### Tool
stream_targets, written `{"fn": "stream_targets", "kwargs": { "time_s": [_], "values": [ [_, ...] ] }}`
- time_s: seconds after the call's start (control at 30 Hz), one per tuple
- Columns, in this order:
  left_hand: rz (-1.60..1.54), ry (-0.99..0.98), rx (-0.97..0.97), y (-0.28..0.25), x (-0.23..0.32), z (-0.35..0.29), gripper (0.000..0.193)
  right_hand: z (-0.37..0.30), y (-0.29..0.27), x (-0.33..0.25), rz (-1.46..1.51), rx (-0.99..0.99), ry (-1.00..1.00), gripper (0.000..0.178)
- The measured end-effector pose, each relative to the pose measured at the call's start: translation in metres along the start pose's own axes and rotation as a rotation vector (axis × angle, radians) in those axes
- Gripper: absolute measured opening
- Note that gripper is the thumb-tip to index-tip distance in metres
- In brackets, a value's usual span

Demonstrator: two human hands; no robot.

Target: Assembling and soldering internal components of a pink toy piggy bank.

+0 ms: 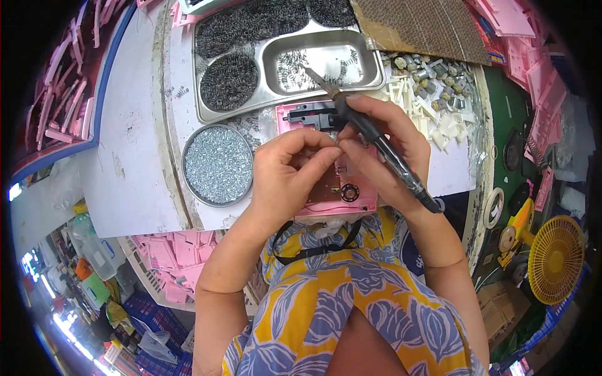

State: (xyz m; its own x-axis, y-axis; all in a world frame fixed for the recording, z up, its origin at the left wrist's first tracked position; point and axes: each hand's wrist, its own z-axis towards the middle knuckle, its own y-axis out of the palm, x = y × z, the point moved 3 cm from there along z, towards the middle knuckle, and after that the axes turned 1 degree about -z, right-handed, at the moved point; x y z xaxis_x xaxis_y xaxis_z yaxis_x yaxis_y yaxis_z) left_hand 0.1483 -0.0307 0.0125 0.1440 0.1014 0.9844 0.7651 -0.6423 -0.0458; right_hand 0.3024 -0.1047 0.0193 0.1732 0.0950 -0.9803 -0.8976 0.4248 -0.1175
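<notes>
Pink plastic housing (332, 212) lies at the near edge of the white tabletop (147, 125), right between your hands, its open side up. Inside it you have a brown circuit board (323, 192) with a round black component (350, 192) toward the near right corner, and a black plastic mechanism (313, 117) sits over the far end.

Your left hand (282, 172) reaches over the housing, thumb and forefinger pinched narrow; your own fingers cover their tips, so I can't tell whether something tiny is held there. Your right hand (406, 141) is closed around a black screwdriver (389, 150), which slants across the palm with its tip toward the far edge; the fingertips of that hand come up just beside those of the left.

Left of the housing, near the front edge, stands a round dish (186, 164) full of small silvery metal pieces (218, 166). Along the far edge is your stainless-steel tray (385, 72), its compartments loaded with dark coil springs (229, 81). Toward the tabletop's right edge you have white plastic parts (411, 103) and small motors (433, 78) in a heap, and a brown corrugated sheet (426, 28) covers the far right corner.
</notes>
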Motion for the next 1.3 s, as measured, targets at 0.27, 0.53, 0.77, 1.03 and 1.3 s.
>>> {"fn": "stream_targets", "kwargs": {
  "time_s": [0.27, 0.53, 0.77, 1.03, 1.3],
  "values": [
    [0.321, 0.091, 0.015, -0.011, 0.003, 0.013, 0.007, -0.018, -0.045, -0.015, -0.202, 0.048, -0.326, 0.034],
    [0.543, 0.275, 0.081, -0.003, 0.001, 0.020, 0.009, -0.026, -0.060, -0.010, -0.195, -0.078, -0.372, 0.026],
    [0.517, 0.243, 0.115, -0.004, -0.003, 0.019, 0.010, -0.023, -0.049, -0.007, -0.281, -0.124, -0.421, 0.028],
    [0.550, 0.307, 0.119, -0.005, -0.007, 0.020, 0.010, -0.021, -0.047, -0.006, -0.298, -0.124, -0.397, 0.028],
    [0.561, 0.312, 0.134, -0.004, -0.008, 0.020, 0.010, -0.017, -0.047, -0.009, -0.418, -0.193, -0.513, 0.030]
  ]
}}
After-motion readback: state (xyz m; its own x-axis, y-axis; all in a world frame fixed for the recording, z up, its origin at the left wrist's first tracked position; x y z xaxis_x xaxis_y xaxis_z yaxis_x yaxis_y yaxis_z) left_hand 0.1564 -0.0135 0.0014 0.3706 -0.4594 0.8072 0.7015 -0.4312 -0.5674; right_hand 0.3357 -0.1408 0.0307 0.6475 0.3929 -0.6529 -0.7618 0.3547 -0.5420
